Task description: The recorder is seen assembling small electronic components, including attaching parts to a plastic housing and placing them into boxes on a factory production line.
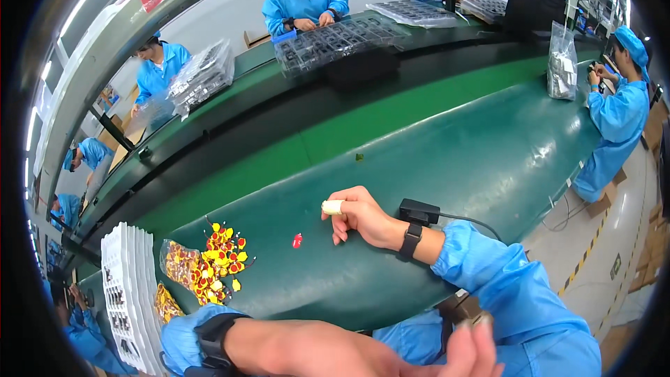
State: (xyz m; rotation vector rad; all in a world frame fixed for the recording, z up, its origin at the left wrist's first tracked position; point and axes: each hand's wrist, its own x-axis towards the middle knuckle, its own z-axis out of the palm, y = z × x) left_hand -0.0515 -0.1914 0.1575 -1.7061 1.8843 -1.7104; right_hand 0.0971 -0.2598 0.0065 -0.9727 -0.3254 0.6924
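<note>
In the head view my right hand (357, 213) rests loosely curled on the near part of the green bench top (474, 160), one fingertip wrapped in pale tape, holding nothing, with one small red piece (297, 240) lying alone on the surface just to its left. My left hand (469, 349) hangs below the bench's near edge with fingers gathered; I cannot tell whether it pinches anything. Toward the left end lie one heap of red-and-yellow pieces (222, 258), one clear bag (178, 262) of them, and one stack of white trays (129, 293).

Right hand (359, 215) loosely curled, empty
</note>
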